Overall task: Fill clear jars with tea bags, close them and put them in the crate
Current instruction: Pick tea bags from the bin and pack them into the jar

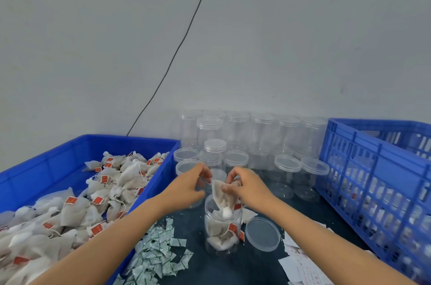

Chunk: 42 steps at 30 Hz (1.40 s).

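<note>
An open clear jar [221, 228] stands on the dark table in front of me, partly filled with tea bags. Its loose lid [262, 234] lies just to its right. My right hand [248, 185] pinches a tea bag [221, 196] that hangs into the jar's mouth. My left hand [189, 185] is level with it, a little to the left of the bag, fingers pinched near the bag's top corner or string; what it holds I cannot make out. A blue tub [77, 151] on the left holds a heap of tea bags [70, 210] with red tags.
Several empty clear jars [251, 135] with lids stand along the back wall. A blue slotted crate [377, 182] on the right holds filled jars. Small white-green sachets [158, 254] lie left of the jar, paper slips [300, 261] to its right. A black cable runs up the wall.
</note>
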Tool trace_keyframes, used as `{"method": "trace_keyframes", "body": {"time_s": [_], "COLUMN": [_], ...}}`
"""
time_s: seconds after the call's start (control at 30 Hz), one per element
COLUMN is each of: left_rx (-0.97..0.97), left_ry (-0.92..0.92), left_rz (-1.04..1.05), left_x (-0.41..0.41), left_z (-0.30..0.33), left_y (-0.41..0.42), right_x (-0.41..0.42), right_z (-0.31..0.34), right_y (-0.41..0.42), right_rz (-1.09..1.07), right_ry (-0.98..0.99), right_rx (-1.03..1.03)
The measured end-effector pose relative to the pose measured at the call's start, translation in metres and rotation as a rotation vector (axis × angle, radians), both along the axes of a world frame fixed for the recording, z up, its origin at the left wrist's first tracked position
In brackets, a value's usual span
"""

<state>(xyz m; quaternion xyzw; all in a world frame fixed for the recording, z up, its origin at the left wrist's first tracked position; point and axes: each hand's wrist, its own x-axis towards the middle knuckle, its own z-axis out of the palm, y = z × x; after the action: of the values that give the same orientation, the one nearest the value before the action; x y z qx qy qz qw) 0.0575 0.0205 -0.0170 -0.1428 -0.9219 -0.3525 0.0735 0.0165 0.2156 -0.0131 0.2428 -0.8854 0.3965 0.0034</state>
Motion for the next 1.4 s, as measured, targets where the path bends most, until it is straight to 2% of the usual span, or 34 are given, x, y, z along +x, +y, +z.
{"method": "trace_keyframes", "body": {"time_s": [0.07, 0.1, 0.17, 0.27, 0.37, 0.4, 0.43, 0.5, 0.57, 0.63, 0.73, 0.87, 1.0, 1.13, 1.27, 1.4], "left_rx": [0.085, 0.069, -0.047, -0.172, -0.228, -0.235, -0.230, -0.179, -0.129, -0.128, -0.114, -0.058, -0.016, -0.007, -0.072, -0.288], "left_ry": [-0.048, -0.039, 0.002, -0.016, -0.057, -0.062, -0.065, -0.076, -0.087, -0.079, -0.080, -0.099, -0.133, -0.153, -0.144, -0.143], "left_rz": [-0.063, -0.070, -0.049, -0.045, -0.082, -0.089, -0.092, -0.111, -0.143, -0.161, -0.169, -0.163, -0.142, -0.126, -0.043, 0.088], "left_x": [0.002, 0.001, 0.000, 0.001, 0.002, 0.003, 0.004, 0.005, 0.006, 0.007, 0.007, 0.007, 0.006, 0.003, -0.001, -0.006], "left_z": [-0.008, -0.011, -0.014, -0.022, -0.027, -0.028, -0.028, -0.028, -0.029, -0.030, -0.030, -0.029, -0.030, -0.032, -0.034, -0.037], "left_y": [0.002, 0.002, 0.002, 0.002, 0.002, 0.002, 0.002, 0.002, 0.002, 0.002, 0.002, 0.001, -0.004, -0.007, -0.011, -0.023], "right_x": [0.001, 0.002, 0.003, 0.001, -0.003, -0.003, -0.004, -0.007, -0.017, -0.032, -0.051, -0.059, -0.055, -0.054, -0.052, -0.037], "right_z": [-0.003, -0.004, -0.004, -0.005, -0.006, -0.003, 0.000, 0.006, 0.006, -0.005, -0.037, -0.082, -0.094, -0.089, -0.064, -0.013], "right_y": [-0.008, -0.012, -0.016, -0.018, -0.019, -0.019, -0.020, -0.016, -0.006, 0.006, 0.017, 0.017, 0.010, 0.012, 0.019, 0.018], "right_rz": [0.046, 0.087, 0.182, 0.309, 0.388, 0.416, 0.426, 0.345, 0.140, -0.102, -0.328, -0.204, -0.132, -0.138, -0.295, -0.275], "right_ry": [0.049, 0.062, 0.119, 0.250, 0.232, 0.212, 0.194, 0.121, 0.113, 0.140, 0.034, -0.170, -0.092, -0.035, 0.126, 0.245], "right_rx": [0.088, 0.139, 0.323, 0.709, 0.932, 0.911, 0.807, 0.410, 0.028, -0.133, 0.016, 0.357, 0.533, 0.406, 0.075, -0.186]}}
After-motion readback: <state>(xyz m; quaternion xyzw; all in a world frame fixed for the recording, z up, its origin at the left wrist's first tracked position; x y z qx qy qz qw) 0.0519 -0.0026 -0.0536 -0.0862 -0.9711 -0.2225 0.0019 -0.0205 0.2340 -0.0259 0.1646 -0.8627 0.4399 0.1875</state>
